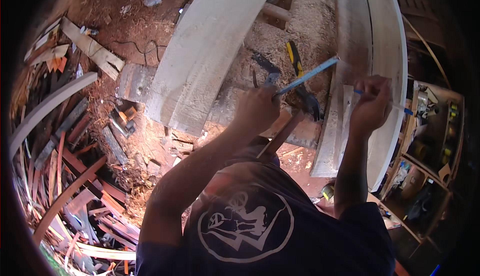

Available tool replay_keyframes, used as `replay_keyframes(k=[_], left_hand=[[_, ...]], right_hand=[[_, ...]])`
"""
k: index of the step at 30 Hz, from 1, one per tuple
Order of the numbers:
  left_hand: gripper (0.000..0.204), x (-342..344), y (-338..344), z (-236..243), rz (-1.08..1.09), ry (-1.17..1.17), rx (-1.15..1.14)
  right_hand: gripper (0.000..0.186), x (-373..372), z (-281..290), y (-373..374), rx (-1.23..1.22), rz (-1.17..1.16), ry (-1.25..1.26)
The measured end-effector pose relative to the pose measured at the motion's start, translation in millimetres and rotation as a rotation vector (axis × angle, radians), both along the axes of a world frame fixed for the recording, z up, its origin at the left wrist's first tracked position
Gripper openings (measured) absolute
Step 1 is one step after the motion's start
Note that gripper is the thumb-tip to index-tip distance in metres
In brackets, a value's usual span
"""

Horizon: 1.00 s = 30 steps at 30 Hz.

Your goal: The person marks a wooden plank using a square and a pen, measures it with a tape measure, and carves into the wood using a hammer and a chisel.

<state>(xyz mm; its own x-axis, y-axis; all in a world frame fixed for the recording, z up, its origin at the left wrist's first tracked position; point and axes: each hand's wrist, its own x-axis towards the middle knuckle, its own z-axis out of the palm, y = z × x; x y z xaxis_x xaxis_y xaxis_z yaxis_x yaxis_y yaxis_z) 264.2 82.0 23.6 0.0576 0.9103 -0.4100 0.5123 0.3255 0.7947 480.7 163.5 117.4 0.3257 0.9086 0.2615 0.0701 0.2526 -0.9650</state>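
Note:
My left hand (257, 107) is closed round a tape measure, whose case is mostly hidden in the fist. Its pale blue blade (311, 75) sticks out up and to the right, over the sawdust-covered bench. Off to the right, my right hand (372, 106) grips a clear pen with blue ends (408, 111), above the long boards. Beneath the blade lies a hammer (295, 58) with a yellow and black handle. A dark-handled tool (266, 63) rests just beyond my left hand; its kind is unclear.
A wide pale board (205, 51) slants along the left of the bench. More long boards (387, 41) run along the right. Wood offcuts (85, 181) pile up on the floor at left. Open wooden shelving (432, 161) with assorted items stands at far right.

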Motion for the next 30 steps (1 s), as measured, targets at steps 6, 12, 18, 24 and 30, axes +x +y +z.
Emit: replay_keyframes(k=[6,12,18,24,30], left_hand=[[0.075,102.5,59.8,-5.9,-0.204,0.361,0.328],[0.061,157.3,104.1,-40.2,-0.098,0.221,0.529],[0.034,24.0,105.7,-89.2,-0.543,0.679,0.492],[0.053,9.2,116.5,-59.4,-0.908,0.819,0.44],[0.052,-13.8,121.8,-58.1,-0.875,0.471,0.562]], right_hand=[[0.041,67.1,-17.0,-65.7,-0.192,-0.179,0.036],[0.04,84.9,-27.1,-92.5,-0.365,-0.103,-0.03],[0.036,112.2,-42.6,-115.6,-0.451,-0.112,-0.077],[0.034,54.3,-47.4,-128.2,-0.506,0.013,-0.218],[0.024,-45.8,-50.6,-151.4,-0.649,0.191,-0.803]])
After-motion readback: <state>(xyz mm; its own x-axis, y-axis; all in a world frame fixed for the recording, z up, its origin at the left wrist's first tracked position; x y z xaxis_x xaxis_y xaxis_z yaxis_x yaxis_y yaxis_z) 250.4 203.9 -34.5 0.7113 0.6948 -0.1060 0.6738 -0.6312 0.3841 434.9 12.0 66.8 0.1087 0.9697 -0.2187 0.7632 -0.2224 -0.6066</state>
